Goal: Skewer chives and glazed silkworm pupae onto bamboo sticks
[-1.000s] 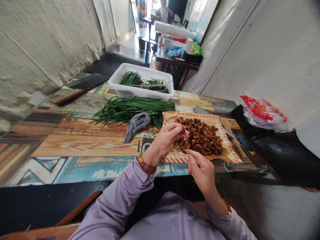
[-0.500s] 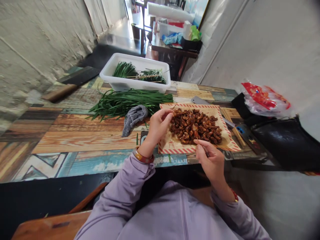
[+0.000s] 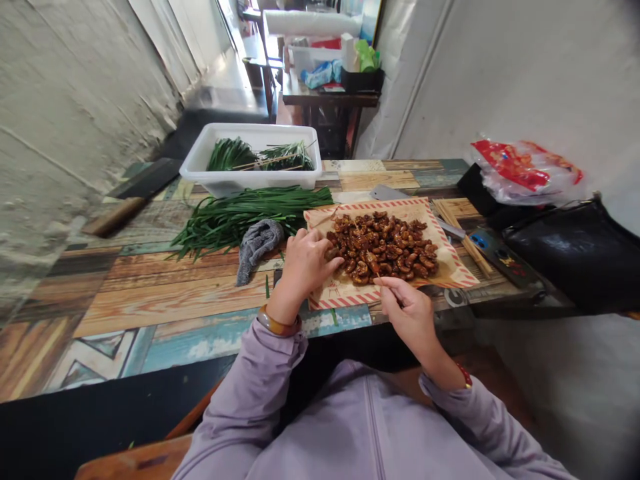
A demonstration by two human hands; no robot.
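A heap of glossy brown marinated meat pieces (image 3: 390, 243) lies on a sheet of paper with red-and-white striped edges (image 3: 345, 299). At the heap's left edge is my left hand (image 3: 307, 263), its fingers curled around a brown piece there. My right hand (image 3: 407, 303) is closed on a thin wooden skewer (image 3: 379, 275) at the front of the heap. The skewer's tip points into the meat, with a reddish-brown piece (image 3: 373, 262) at its end. Most of the skewer is hidden by the fingers.
Long green chives (image 3: 255, 213) and a grey cloth (image 3: 257, 247) lie left of the paper. Behind stands a white tub (image 3: 195, 175) of skewered chives. A cleaver (image 3: 120, 213) rests at far left. On the right are loose skewers (image 3: 467, 243), a phone (image 3: 500, 257) and a black bag (image 3: 570, 253).
My left hand has lowered from above the heap to its left edge, its fingers now curling around a piece. My right hand keeps the skewer at the heap's front. The view has shifted slightly.
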